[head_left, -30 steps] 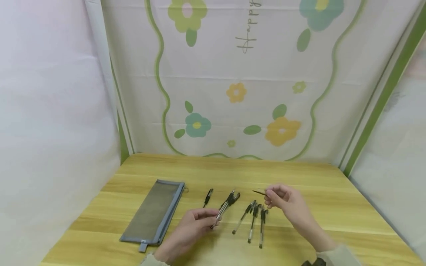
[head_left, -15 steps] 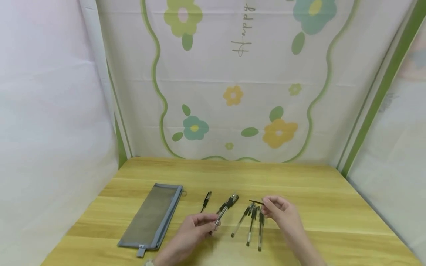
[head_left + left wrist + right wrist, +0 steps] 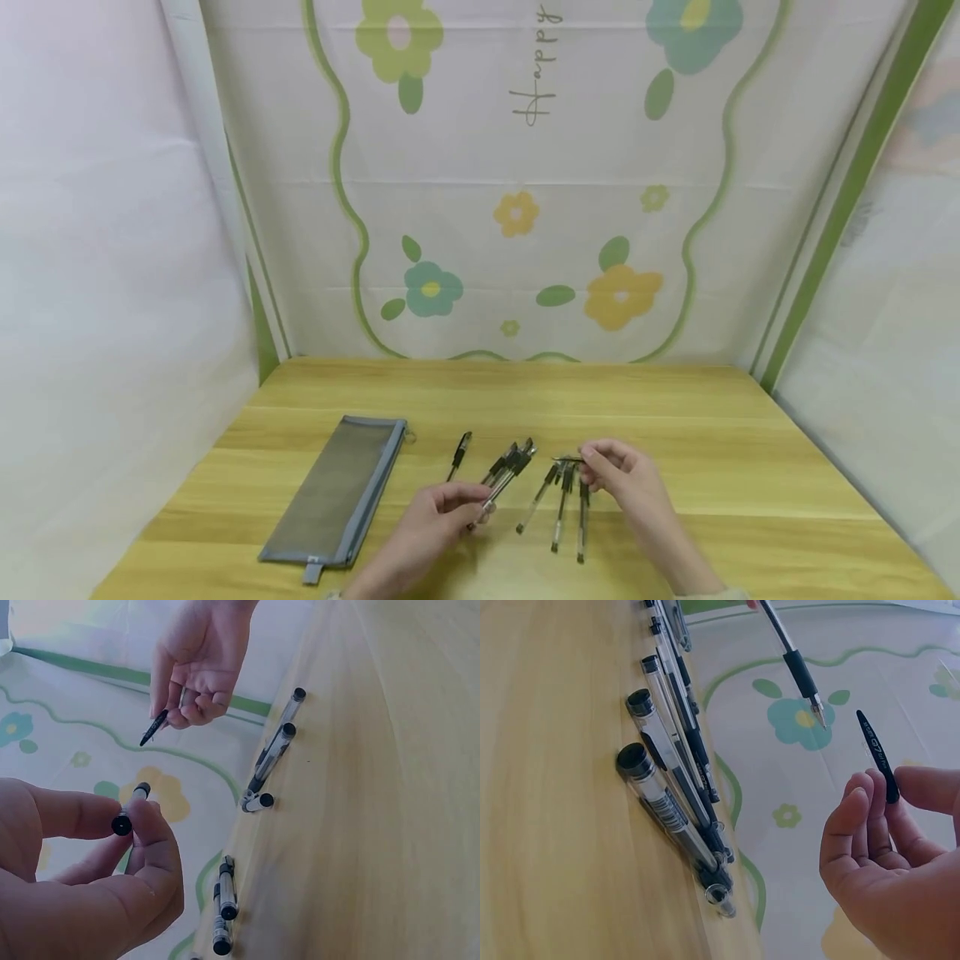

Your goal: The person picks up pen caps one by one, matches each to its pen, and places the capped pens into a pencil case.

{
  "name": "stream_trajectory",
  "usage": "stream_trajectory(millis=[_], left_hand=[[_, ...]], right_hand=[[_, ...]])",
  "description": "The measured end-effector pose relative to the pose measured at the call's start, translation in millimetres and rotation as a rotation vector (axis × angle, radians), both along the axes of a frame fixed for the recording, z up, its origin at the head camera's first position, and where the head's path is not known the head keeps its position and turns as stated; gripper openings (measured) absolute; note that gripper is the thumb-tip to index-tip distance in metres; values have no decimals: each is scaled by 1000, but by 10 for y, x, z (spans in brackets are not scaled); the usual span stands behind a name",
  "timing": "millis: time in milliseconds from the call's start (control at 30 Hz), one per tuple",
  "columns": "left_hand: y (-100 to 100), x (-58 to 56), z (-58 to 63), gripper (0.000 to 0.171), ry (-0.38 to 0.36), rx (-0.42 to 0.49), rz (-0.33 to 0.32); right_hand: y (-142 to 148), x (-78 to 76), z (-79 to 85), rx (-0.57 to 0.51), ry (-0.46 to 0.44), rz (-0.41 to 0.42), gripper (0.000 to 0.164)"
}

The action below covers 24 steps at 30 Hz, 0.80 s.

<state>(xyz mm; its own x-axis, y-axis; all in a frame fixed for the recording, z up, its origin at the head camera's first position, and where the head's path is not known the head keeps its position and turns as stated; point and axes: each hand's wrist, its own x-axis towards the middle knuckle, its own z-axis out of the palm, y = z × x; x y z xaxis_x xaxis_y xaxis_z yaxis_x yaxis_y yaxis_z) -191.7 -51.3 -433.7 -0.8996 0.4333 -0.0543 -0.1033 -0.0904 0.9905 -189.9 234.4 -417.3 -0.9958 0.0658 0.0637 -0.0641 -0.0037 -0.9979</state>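
My left hand pinches an uncapped gel pen near its rear end, between thumb and fingers. Its bare tip and black grip show in the right wrist view. Facing it, my right hand pinches a pen cap with a black clip between thumb and fingertips. Cap and pen are apart, both held above the table. Beneath my right hand, three capped pens lie side by side. Other pens lie just behind the held pen, partly hidden by it and my left hand.
A grey mesh pencil case with a zipper lies on the wooden table at the left. Between it and my left hand lies a single pen. A flowered cloth hangs behind the table.
Still pinching the cap, my right hand has come slightly nearer to me and to the left. My left hand keeps hold of the pen and has barely moved. The head view has shifted slightly.
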Motion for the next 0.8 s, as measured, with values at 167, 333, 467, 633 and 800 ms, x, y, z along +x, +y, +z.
stream_trajectory(millis=[167,333,467,633,800], left_hand=[[1,2,6,24,28,-21,-22],[-4,19,18,23,41,-32,-44],[-10,29,28,23,41,-26,-57],[-6,37,31,22,33,-35,-70],[-12,45,33,22,32,-30,-79]], right_hand=[[12,-20,-34,-11,12,5,29],[-6,-12,-30,10,38,42,27],[-23,-12,-25,14,39,51,28],[-34,-5,-15,24,46,54,31],[-40,7,3,38,41,42,26]])
